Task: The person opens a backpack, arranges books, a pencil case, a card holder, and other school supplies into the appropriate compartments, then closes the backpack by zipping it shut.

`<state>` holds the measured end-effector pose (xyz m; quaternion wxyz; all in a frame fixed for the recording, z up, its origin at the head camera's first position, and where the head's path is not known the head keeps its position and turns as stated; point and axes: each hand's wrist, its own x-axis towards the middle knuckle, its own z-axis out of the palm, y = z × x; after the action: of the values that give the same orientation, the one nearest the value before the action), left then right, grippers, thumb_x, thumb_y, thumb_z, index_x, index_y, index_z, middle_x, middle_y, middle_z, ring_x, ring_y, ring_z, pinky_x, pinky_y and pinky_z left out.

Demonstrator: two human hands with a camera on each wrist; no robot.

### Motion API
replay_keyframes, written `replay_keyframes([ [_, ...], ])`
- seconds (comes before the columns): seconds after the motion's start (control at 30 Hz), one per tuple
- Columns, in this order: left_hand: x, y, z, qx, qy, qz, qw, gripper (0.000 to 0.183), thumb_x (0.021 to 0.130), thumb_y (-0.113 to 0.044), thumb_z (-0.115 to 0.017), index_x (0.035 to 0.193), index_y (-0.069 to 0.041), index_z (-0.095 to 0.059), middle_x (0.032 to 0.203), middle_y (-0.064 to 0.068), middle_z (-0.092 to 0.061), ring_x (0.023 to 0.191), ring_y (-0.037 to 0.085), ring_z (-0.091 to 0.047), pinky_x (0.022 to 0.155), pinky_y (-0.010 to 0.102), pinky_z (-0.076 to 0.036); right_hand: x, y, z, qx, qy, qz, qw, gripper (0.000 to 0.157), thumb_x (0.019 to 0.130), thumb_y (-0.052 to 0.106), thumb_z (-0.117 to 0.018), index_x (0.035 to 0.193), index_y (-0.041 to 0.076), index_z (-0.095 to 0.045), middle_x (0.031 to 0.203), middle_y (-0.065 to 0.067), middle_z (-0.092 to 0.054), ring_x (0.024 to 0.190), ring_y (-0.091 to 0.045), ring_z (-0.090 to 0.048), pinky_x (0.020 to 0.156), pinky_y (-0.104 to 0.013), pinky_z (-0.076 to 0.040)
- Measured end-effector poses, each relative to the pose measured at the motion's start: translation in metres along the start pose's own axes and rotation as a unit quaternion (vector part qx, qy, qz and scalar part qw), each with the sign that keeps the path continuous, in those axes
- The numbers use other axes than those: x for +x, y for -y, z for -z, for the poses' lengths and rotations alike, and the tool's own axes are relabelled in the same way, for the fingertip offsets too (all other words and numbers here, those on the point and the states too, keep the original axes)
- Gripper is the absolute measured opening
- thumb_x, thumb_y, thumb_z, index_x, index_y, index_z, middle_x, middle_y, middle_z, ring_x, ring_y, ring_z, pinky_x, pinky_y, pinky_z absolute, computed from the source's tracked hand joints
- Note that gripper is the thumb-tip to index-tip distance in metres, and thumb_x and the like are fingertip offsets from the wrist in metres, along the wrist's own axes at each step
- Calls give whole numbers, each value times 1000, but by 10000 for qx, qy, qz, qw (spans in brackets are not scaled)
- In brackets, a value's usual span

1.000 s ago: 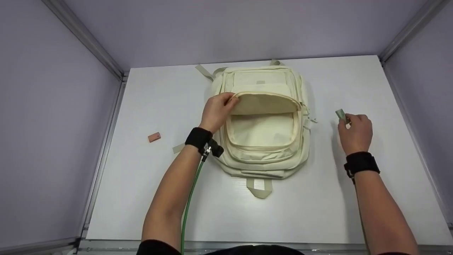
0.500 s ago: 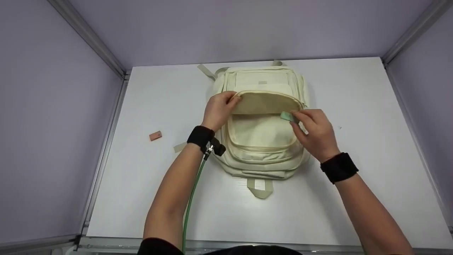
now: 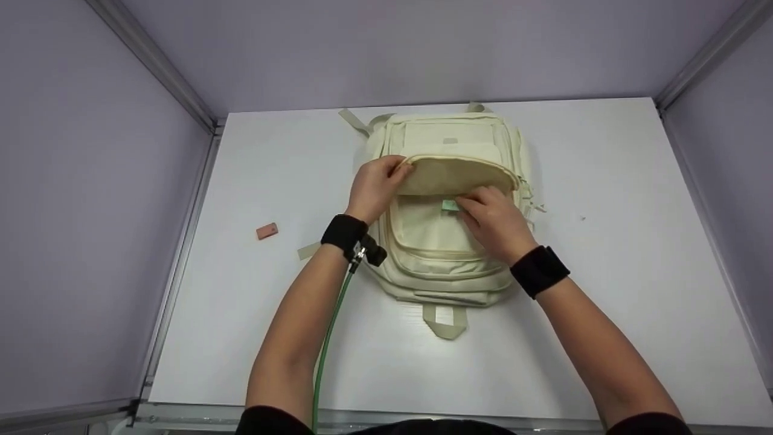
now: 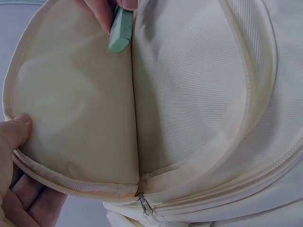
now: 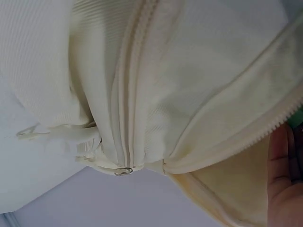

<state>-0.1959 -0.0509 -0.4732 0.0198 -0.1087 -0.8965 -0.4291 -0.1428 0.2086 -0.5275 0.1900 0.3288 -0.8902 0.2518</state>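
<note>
A cream backpack lies flat on the white table, its front pocket unzipped and the curved flap folded up. My left hand pinches the flap's left edge; in the left wrist view the thumb presses on its inner side. Over the pocket opening, my right hand pinches a small green eraser. The left wrist view has that eraser near the fold where flap meets pocket. In the right wrist view only part of the right hand shows beside the zipper edge.
A pink eraser lies on the table left of the backpack. Straps stick out around the bag, and a carry loop points toward me. A tiny white speck lies to the right. Grey walls enclose the back and sides.
My right hand has carried the green eraser from the table's right side leftward, over the open pocket. My left hand has kept its grip on the flap.
</note>
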Motion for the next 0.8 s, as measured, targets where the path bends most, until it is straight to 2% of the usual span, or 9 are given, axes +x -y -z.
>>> replay_keyframes([
  [0.23,-3,0,-1,68,51,11,10000,24,101,-37,-65,103,-15,-75,75,-4,-57,66,9,-47,61,25,-36,-2,-4,-4,-34,293,-159,9994,20,94,3,-72,114,-2,-75,106,-18,-63,98,-37,-58,86,-48,-48],
  [0.57,-3,-1,-1,48,45,11,10000,24,101,-35,-65,106,-14,-75,80,-4,-59,69,10,-49,63,25,-38,-3,-7,-6,-44,324,-187,9993,16,94,3,-71,109,-2,-75,104,-18,-63,97,-38,-58,86,-50,-48],
  [0.8,-3,1,-1,59,24,-5,10000,25,102,-35,-65,110,-14,-77,80,-4,-62,69,9,-50,64,24,-39,-6,-7,-6,-7,289,-216,9993,23,95,7,-72,117,0,-73,109,-17,-65,101,-37,-59,90,-49,-47],
])
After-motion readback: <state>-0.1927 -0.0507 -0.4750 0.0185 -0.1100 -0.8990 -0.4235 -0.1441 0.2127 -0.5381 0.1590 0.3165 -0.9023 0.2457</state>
